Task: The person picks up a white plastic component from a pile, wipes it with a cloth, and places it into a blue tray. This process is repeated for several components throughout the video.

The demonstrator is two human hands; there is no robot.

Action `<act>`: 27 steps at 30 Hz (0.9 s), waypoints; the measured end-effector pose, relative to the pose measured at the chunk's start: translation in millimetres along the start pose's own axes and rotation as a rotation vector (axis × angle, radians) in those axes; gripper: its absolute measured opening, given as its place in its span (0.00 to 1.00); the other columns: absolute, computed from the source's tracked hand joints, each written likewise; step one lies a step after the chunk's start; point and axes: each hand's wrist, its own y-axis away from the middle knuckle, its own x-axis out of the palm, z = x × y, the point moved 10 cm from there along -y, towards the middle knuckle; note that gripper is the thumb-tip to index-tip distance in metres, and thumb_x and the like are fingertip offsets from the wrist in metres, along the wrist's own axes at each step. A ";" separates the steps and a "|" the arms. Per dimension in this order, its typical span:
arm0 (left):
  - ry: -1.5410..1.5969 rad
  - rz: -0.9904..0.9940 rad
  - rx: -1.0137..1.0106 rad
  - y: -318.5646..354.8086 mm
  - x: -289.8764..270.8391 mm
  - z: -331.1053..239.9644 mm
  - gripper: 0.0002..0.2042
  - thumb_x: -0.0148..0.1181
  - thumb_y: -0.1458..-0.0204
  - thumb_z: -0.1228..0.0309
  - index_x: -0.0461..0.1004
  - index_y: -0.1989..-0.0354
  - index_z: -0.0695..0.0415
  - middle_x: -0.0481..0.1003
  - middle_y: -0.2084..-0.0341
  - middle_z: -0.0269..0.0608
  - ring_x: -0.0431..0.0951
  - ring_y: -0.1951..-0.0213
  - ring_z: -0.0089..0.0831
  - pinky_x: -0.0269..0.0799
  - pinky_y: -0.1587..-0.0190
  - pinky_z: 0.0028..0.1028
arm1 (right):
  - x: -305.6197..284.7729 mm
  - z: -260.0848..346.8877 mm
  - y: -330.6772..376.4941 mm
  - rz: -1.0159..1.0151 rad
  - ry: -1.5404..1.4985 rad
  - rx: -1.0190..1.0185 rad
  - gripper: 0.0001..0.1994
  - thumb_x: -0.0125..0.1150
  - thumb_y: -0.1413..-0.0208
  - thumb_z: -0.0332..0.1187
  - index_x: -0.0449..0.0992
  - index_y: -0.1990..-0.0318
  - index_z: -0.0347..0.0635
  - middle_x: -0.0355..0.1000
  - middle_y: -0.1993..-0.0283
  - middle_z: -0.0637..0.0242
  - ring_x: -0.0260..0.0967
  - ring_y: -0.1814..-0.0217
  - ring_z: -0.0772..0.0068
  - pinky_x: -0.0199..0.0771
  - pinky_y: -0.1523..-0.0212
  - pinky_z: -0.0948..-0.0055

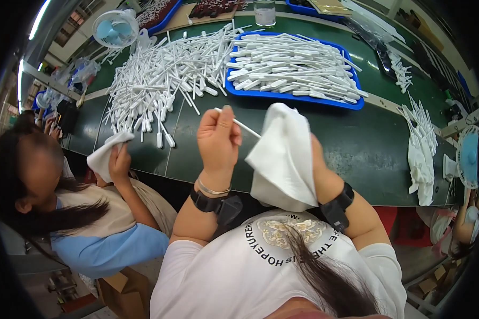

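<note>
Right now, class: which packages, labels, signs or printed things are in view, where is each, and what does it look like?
Clear jar: far table edge, cylindrical, pale label band.
Clear plastic bags: far left, crumpled.
Shirt print: the person's white shirt, dark ring of lettering around a gold emblem.

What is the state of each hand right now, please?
Left hand: closed, pinching a thin white plastic stick.
Right hand: hidden under the white cloth draped over it; grip cannot be told.

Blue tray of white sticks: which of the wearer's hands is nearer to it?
Right, slightly. The right hand, wrapped in a white cloth, sits just below the blue tray. The left hand, pinching a thin white stick, is lower-left, nearer the loose pile.
</note>
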 end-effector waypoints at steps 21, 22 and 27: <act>-0.454 0.066 0.422 40.9 17.7 -46.1 0.04 0.56 0.51 0.75 0.67 0.71 0.59 0.65 0.84 0.28 0.60 0.81 0.13 0.58 0.80 0.16 | 39.3 -33.5 10.9 0.277 0.186 -0.069 0.22 0.38 0.43 0.42 0.61 0.47 0.37 0.65 0.51 0.63 0.64 0.52 0.67 0.67 0.52 0.70; -0.523 0.046 0.507 48.9 18.0 -53.2 0.04 0.56 0.51 0.75 0.67 0.71 0.59 0.65 0.84 0.29 0.62 0.82 0.14 0.59 0.79 0.17 | 40.6 -35.3 11.2 0.281 0.188 -0.066 0.22 0.38 0.43 0.42 0.61 0.47 0.37 0.65 0.51 0.63 0.64 0.52 0.67 0.67 0.52 0.70; -0.491 0.132 0.675 76.5 43.1 -57.9 0.03 0.55 0.52 0.77 0.67 0.71 0.59 0.68 0.83 0.36 0.68 0.82 0.23 0.63 0.78 0.21 | -6.8 -42.2 -3.3 0.126 -0.060 -0.033 0.19 0.39 0.43 0.41 0.62 0.50 0.38 0.65 0.54 0.65 0.64 0.53 0.69 0.68 0.55 0.72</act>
